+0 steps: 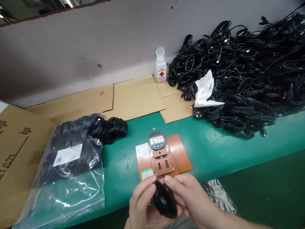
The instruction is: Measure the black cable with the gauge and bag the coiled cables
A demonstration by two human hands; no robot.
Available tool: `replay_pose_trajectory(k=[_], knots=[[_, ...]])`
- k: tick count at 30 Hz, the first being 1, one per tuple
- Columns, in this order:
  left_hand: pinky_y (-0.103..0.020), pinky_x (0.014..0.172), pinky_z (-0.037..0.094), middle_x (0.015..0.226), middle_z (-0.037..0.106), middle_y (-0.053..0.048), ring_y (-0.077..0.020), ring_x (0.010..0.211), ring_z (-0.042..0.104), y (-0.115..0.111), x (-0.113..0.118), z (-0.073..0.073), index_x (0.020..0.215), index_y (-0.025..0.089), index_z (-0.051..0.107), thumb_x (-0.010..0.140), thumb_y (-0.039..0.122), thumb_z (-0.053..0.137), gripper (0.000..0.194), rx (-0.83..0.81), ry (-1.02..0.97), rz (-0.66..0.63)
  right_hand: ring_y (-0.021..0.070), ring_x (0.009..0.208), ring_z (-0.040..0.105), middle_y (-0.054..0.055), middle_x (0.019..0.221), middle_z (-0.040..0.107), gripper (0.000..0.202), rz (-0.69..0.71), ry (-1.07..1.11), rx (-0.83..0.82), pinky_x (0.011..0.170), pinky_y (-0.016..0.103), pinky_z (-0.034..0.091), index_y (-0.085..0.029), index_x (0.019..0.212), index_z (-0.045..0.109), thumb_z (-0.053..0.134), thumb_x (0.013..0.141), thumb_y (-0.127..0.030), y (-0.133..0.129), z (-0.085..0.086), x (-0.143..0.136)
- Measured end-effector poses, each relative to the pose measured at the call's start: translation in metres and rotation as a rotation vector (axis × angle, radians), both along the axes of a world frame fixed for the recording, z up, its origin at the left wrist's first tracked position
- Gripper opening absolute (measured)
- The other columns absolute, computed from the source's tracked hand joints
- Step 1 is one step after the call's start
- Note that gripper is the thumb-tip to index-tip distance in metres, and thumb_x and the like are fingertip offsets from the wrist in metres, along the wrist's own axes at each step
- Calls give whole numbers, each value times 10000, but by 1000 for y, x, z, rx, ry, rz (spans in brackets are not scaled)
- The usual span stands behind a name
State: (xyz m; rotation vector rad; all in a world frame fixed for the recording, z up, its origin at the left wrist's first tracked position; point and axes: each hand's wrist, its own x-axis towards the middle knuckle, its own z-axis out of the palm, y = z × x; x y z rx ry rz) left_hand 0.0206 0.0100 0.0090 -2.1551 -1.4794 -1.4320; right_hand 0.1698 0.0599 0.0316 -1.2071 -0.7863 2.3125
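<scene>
A coiled black cable [165,202] is between my two hands, close to the bench's front edge. My left hand [142,205] wraps round the coil's left side, thumb and fingers closed on it. My right hand [187,196] pinches near the top of the coil, where a cable end seems to meet the front of the gauge fixture; the fingers hide the tip. Just beyond my fingers sits that orange-brown fixture [166,154] with screws and a metal block. Its round digital gauge [156,140] reads about 6.777.
Loose coiled cables [241,78] pile up at the right, with a white cloth [206,89] on them. A white bottle [161,65] stands by the wall. At left are a clear bag of cables [69,164], several coils [109,127] and a cardboard box [11,159].
</scene>
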Motion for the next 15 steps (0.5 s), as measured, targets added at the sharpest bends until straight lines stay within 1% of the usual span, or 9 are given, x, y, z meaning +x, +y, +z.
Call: replay_pose_trajectory(k=[4, 10, 13, 15], knots=[[-325, 741, 657, 1063, 657, -160, -259, 929, 714, 1, 1, 1, 1352, 68, 494, 779, 419, 813, 743, 10, 0, 7, 23, 307, 321, -91, 342, 317, 720, 0, -2, -1, 304, 156, 153, -194, 437, 374, 710, 626, -803, 1, 2, 1], [-332, 730, 660, 1058, 660, -149, -254, 921, 714, 2, 1, 3, 1349, 88, 498, 785, 413, 807, 721, 13, 7, 19, 24, 309, 313, -92, 351, 320, 722, -5, -14, 0, 308, 155, 163, -197, 452, 373, 705, 613, -818, 1, 1, 0], [-331, 731, 658, 1032, 670, -158, -252, 900, 717, 2, 3, 6, 1284, 74, 531, 794, 439, 797, 667, 30, 15, 36, 28, 319, 326, -87, 368, 339, 714, -13, -34, 25, 318, 157, 182, -195, 467, 378, 700, 635, -809, -2, 0, -1], [-322, 728, 654, 1021, 675, -163, -246, 879, 722, 0, 9, 8, 1227, 67, 554, 802, 442, 789, 614, 40, 14, 37, 28, 341, 335, -87, 386, 349, 703, -26, -36, 53, 339, 154, 217, -189, 479, 390, 722, 635, -789, -6, 0, 0]])
